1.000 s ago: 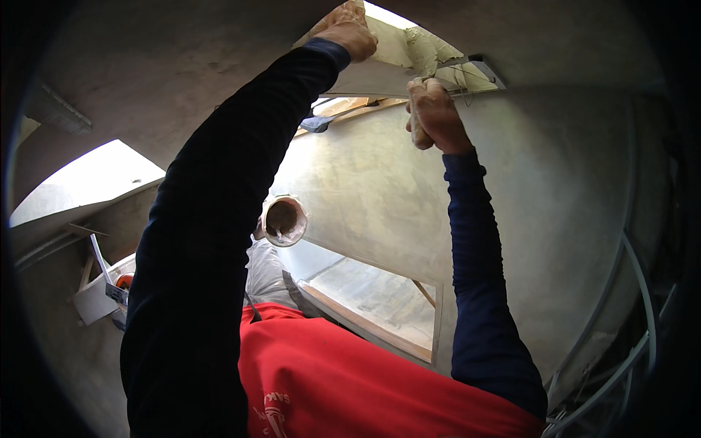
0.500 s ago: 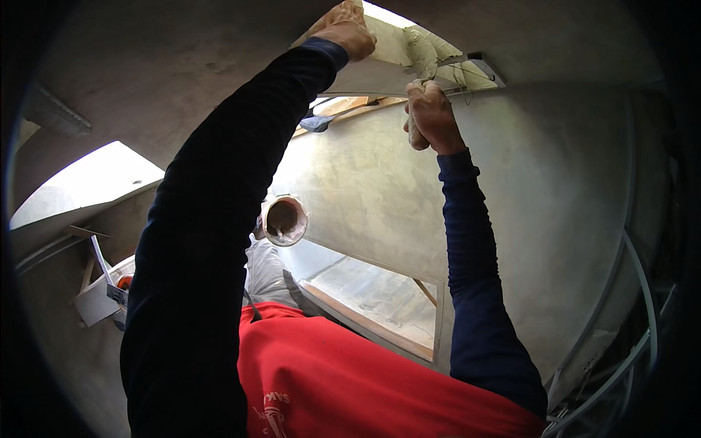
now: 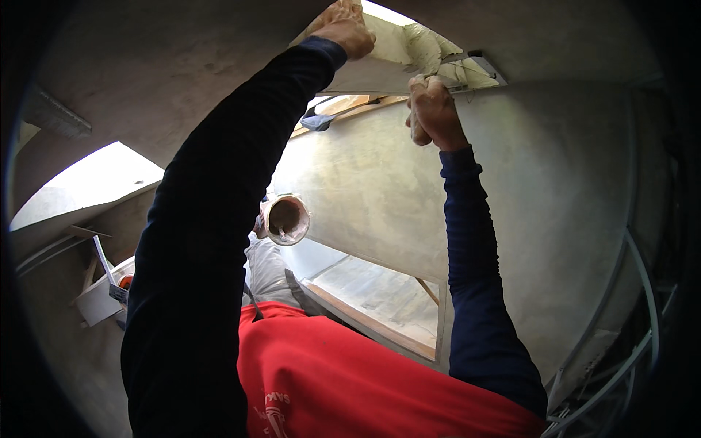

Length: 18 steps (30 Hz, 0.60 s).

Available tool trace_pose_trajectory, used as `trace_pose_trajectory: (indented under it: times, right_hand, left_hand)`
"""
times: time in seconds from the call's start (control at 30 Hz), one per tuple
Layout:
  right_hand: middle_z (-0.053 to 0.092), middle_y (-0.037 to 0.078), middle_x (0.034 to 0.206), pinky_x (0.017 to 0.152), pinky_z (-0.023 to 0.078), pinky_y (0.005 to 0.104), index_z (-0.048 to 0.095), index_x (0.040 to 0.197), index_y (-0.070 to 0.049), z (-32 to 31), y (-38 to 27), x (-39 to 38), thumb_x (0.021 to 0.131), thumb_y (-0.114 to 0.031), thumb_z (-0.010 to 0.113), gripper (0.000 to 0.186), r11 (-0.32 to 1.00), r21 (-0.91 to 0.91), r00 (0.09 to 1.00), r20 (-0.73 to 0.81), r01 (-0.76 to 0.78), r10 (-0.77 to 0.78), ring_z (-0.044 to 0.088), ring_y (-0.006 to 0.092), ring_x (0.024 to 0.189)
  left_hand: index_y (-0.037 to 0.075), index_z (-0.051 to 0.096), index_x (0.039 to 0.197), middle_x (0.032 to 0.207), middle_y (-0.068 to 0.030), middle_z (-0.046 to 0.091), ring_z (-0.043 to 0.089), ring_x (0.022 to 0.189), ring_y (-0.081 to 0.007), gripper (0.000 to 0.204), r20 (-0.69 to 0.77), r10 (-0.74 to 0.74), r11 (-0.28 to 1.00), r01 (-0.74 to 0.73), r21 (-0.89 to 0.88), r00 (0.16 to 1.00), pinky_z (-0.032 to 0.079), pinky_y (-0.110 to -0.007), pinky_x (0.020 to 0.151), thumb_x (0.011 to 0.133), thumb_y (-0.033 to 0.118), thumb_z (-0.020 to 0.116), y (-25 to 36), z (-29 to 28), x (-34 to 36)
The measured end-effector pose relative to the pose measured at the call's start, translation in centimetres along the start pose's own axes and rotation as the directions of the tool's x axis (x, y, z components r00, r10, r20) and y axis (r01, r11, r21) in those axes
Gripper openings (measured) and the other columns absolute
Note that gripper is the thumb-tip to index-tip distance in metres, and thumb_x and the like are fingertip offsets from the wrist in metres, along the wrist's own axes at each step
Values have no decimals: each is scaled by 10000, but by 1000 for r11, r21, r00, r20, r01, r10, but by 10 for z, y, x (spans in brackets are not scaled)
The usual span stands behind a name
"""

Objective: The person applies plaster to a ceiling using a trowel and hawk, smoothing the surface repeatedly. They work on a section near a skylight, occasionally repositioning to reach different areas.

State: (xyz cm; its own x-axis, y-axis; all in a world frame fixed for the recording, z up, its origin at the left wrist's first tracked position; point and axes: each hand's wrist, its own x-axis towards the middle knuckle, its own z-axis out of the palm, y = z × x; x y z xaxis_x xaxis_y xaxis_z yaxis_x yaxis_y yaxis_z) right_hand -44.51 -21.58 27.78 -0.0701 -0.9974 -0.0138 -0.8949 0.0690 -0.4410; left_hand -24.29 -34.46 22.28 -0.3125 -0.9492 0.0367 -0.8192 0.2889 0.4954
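My right hand (image 3: 437, 113) is raised and wrapped round the handle of a plaster-crusted trowel (image 3: 419, 130). The blade can hardly be made out above the fist. Just beyond it, thick wet plaster (image 3: 422, 47) clings to the pale side of an opening in the surface overhead. Further left, my left hand (image 3: 347, 33) reaches up to the near side of the same opening. Its fingers are bent and closed, partly cut off by the picture's top, and what they hold, if anything, is hidden.
A round plaster-smeared bucket (image 3: 288, 220) is below, between my arms. A window opening (image 3: 387, 296) lies under the grey wall (image 3: 540, 197). Curved metal bars (image 3: 642, 292) stand at the right. A white container (image 3: 98, 301) with tools is at the left. A dark frame piece (image 3: 488, 67) juts beside the plaster.
My right hand has shifted slightly upward with the trowel, towards the wet plaster. My left hand stays in almost the same place.
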Motion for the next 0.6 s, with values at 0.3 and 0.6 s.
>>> trace_pose_trajectory:
  times: [0.3, 0.6]
  right_hand:
    - [612, 123, 757, 490, 521, 370, 531, 1012, 32, -3, 10, 1, 1016, -302, 562, 336, 973, -132, 982, -8, 188, -191, 644, 228, 518]
    - [570, 227, 849, 614, 571, 433, 572, 961, 15, -14, -10, -4, 944, -168, 590, 184, 858, -405, 946, 67, 317, -318, 677, 347, 706]
  left_hand:
    - [29, 353, 1568, 1632, -177, 361, 294, 1539, -311, 718, 120, 21, 1000, -21, -3, 993, 172, -513, 1247, 1027, 497, 423, -2, -12, 2]
    - [32, 271, 1608, 1677, -164, 287, 219, 1572, -306, 748, -35, 6, 999, -4, 54, 999, 136, -500, 1267, 1034, 493, 403, -11, 7, -3]
